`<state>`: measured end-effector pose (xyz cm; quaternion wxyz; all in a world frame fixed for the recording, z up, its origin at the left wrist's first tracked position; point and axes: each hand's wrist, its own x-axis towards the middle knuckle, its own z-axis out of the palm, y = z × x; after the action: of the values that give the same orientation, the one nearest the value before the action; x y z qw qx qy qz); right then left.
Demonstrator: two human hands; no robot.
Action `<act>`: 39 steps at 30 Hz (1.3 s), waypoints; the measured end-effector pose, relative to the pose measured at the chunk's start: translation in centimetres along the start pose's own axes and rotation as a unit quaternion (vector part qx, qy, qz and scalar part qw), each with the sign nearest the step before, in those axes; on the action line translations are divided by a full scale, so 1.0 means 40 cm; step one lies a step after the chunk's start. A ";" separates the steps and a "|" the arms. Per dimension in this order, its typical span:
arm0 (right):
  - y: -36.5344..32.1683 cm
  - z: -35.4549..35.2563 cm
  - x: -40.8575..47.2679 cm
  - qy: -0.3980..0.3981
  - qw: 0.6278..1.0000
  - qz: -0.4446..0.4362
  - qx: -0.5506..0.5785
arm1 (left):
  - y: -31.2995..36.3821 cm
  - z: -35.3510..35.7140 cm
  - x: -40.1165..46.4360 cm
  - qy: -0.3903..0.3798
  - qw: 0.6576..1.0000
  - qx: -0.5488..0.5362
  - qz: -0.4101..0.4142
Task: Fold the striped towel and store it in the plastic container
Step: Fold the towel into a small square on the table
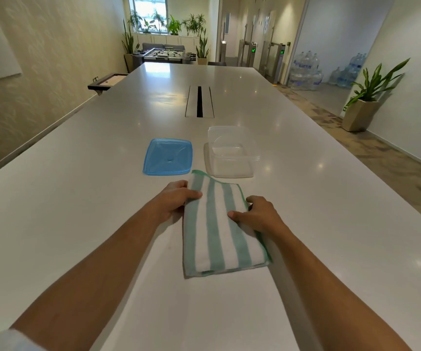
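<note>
The green-and-white striped towel [219,231] lies folded into a long rectangle on the white table [77,198], its stripes running away from me. My left hand [176,198] grips its left edge near the far end, thumb on top. At the right edge my right hand [257,214] pinches the towel, thumb on the cloth and fingers curled beside it. Just beyond the towel's far end stands the clear plastic container [229,153], open and empty. Its blue lid [168,156] lies flat to the left of it.
A cable slot [199,101] is set into the table's middle, farther back. The table's right edge runs close by my right arm, with floor, a potted plant [368,97] and water bottles [305,72] beyond. A foosball table [165,54] stands at the far end.
</note>
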<state>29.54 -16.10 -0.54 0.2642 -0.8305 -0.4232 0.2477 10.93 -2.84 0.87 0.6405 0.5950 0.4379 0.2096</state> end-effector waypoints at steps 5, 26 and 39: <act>0.008 -0.023 0.042 -0.016 0.982 0.003 0.188 | 0.001 -0.014 0.005 -0.042 0.993 -0.011 0.107; -0.130 -0.113 0.083 -0.030 0.929 -0.068 0.363 | 0.108 -0.056 -0.022 -0.013 0.988 -0.032 0.148; -0.021 -0.008 0.041 -0.058 0.877 -0.155 0.452 | -0.056 -0.077 -0.032 -0.090 0.971 -0.150 0.165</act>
<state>30.11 -14.37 -0.08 0.6203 -0.5286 -0.4034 0.4159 7.17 -2.53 -0.57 0.7155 0.5731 0.2375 0.3213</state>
